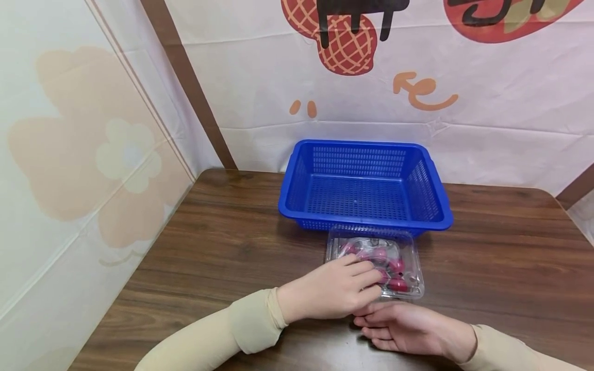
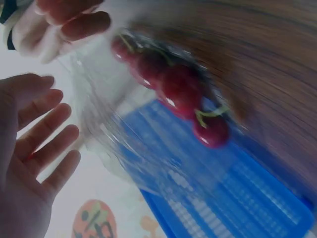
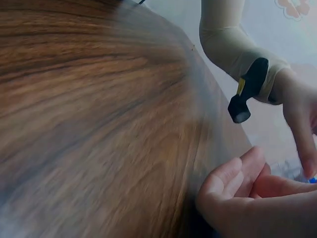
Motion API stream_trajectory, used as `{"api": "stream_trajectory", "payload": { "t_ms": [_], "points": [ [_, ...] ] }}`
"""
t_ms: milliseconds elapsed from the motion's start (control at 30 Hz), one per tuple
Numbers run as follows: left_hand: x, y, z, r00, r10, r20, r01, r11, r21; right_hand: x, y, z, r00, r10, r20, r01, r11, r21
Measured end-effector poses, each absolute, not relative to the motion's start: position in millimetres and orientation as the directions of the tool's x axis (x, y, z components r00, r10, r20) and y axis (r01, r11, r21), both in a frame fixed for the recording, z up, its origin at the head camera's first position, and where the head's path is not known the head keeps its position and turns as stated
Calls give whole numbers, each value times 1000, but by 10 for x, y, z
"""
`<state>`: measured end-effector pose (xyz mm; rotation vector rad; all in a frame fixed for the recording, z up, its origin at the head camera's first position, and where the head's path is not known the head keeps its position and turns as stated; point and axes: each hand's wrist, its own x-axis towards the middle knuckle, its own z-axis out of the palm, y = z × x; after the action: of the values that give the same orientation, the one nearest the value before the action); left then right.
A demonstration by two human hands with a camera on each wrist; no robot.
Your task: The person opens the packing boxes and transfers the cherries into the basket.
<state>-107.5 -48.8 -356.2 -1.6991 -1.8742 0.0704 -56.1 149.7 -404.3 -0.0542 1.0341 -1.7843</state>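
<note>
A clear plastic box [image 1: 419, 281] of red cherries [image 1: 397, 265] lies on the table, up against the near side of the blue basket. My left hand [image 1: 331, 288] reaches over its near left part, fingers extended and covering some cherries. In the left wrist view that hand's fingers [image 2: 52, 144] are spread beside the clear plastic, and more cherries [image 2: 181, 91] show through it, with green stems. My right hand [image 1: 413, 327] is palm up just below the box's near edge, its fingers relaxed and its thumb close under the left fingertips. Nothing shows in the right palm.
Behind the box stands a blue perforated basket [image 1: 366, 221] with high sides. A printed cloth [image 1: 260, 93] hangs along the back and left edges of the wooden table [image 1: 232, 226]. On the left wrist sits a black strap [image 3: 255, 79].
</note>
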Motion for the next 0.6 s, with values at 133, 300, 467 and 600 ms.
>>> {"api": "stream_trajectory", "payload": {
  "t_ms": [133,300,467,600],
  "points": [
    [-1040,-328,-3552,-13,919,394,892,188,-410,-565,1631,-4063,-470,-790,-393,746,-117,-656],
    [-1032,-162,-3524,-18,920,392,884,198,-424,-594,1810,-4064,-459,-803,-380,743,-112,-660],
    [-998,-35,-3436,-5,929,371,855,196,-481,-645,1984,-4034,-449,-801,-395,738,-84,-669],
    [-941,37,-3331,-6,931,364,836,204,-509,-683,2106,-4004,-431,-796,-425,727,-27,-687]
  ]
}}
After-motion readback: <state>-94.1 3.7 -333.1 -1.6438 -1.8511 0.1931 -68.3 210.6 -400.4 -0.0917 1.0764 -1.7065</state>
